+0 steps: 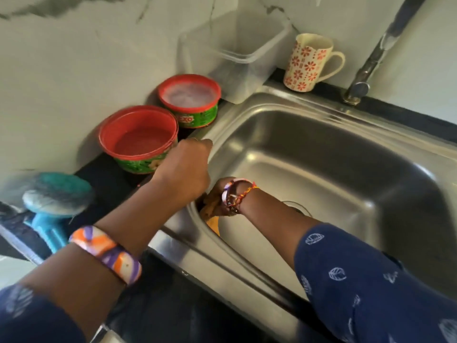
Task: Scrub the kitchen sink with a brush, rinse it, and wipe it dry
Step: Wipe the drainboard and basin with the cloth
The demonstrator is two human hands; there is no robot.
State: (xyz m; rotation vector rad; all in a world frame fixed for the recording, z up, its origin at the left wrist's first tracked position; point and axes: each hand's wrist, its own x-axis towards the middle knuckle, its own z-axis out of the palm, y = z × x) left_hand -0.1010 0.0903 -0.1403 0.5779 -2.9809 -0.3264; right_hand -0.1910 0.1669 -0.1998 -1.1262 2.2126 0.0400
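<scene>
Place: a home kitchen, at the washing-up corner.
Sink (309, 154): stainless steel basin set into a dark surface (111, 179).
Tap (376, 53): metal, far right behind the basin.
Wall (74, 70): pale marble-look panels.
Dishwash tubs (138, 139): two red-rimmed (one soapy), far left.
Mug (309, 63): floral, by the far rim.

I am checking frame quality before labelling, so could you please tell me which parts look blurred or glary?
Head view: the blue brush at the left edge is motion-smeared, the sink shows soft glare along its rim, and wide-angle distortion bends the tap.
</scene>
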